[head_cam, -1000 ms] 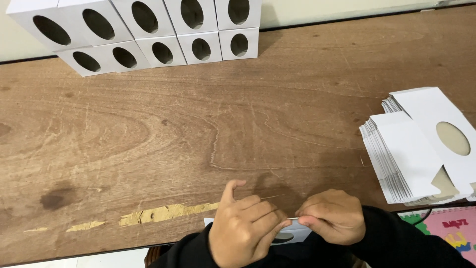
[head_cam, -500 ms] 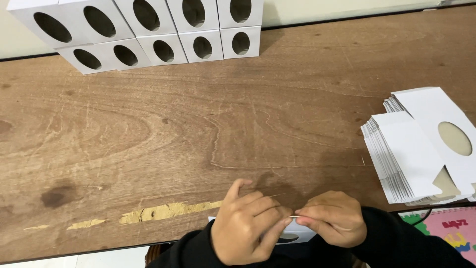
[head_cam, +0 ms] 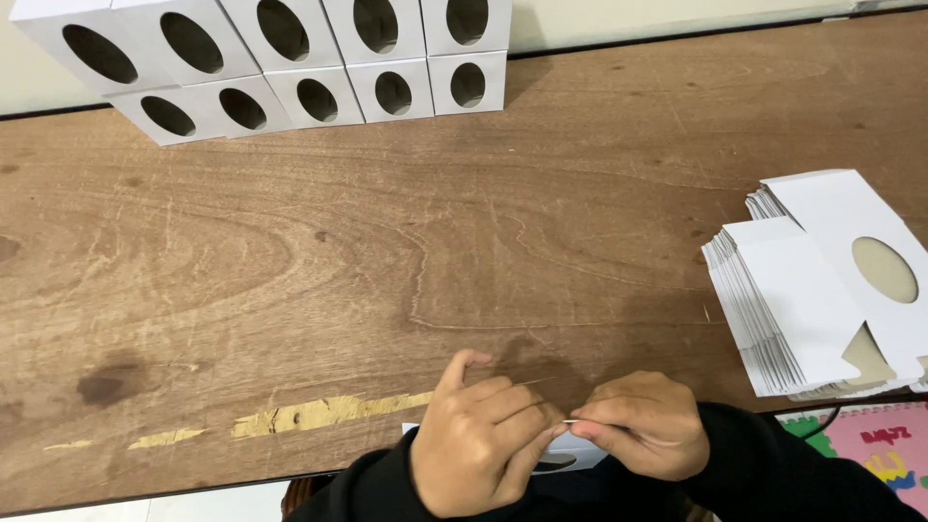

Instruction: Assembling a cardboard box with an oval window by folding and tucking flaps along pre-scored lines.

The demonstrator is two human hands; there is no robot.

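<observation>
Boxes (head_cam: 290, 68), white and folded up, are stacked in two rows at the far left of the wooden counter (head_cam: 387, 242), each face cut with an oval window, the stack set against the pale wall. Nearer the front edge on the left, a dark stain and a strip of worn, yellowish patches are seen in the wood grain.

Down at the near edge, just right of centre, the left hand (head_cam: 483, 435) is curled, its thumb raised and its fingertips brought in to meet the right hand. A small white flat carton piece (head_cam: 572, 450) is held between the two hands at the counter's edge, mostly hidden beneath the fingers, with only a sliver of white and a dark curved cut-out showing below. The right hand (head_cam: 643, 425) is closed in a pinch on the upper edge of that piece, fingertips pressed against those of the left. Both wrists are covered by black sleeves.

Further right, well apart from the hands, a pile of flat white carton blanks (head_cam: 802, 300) is laid on the counter, fanned so the edges show, the top blank bearing an oval window. At the bottom right corner, beyond the counter edge, a bit of pink and green foam mat (head_cam: 870, 454) is glimpsed.
</observation>
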